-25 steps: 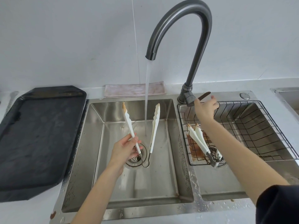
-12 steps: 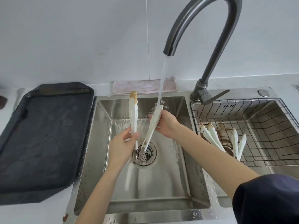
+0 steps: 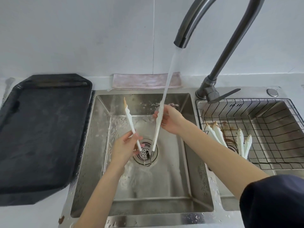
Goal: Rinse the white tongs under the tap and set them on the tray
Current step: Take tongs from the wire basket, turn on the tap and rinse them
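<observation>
White tongs [image 3: 130, 120] stand tips-up and spread in a V over the left sink basin [image 3: 172, 191]. My left hand [image 3: 125, 148] grips the left arm low, near the hinge. That arm's tip carries a brown stain. My right hand [image 3: 169, 119] pinches the right arm's upper part, where the water stream from the dark tap [image 3: 218, 63] lands and splashes. The black tray [image 3: 37, 132] lies on the counter left of the sink.
A wire basket [image 3: 271, 129] sits in the right basin and holds two more pairs of stained white tongs [image 3: 217, 134]. A folded pinkish cloth [image 3: 144, 80] lies behind the sink. The tap lever [image 3: 225, 95] points right.
My right hand left the tap lever and took hold of the tongs' right arm under the stream. The tongs' arms have spread wider again. The view moved closer and shifted left.
</observation>
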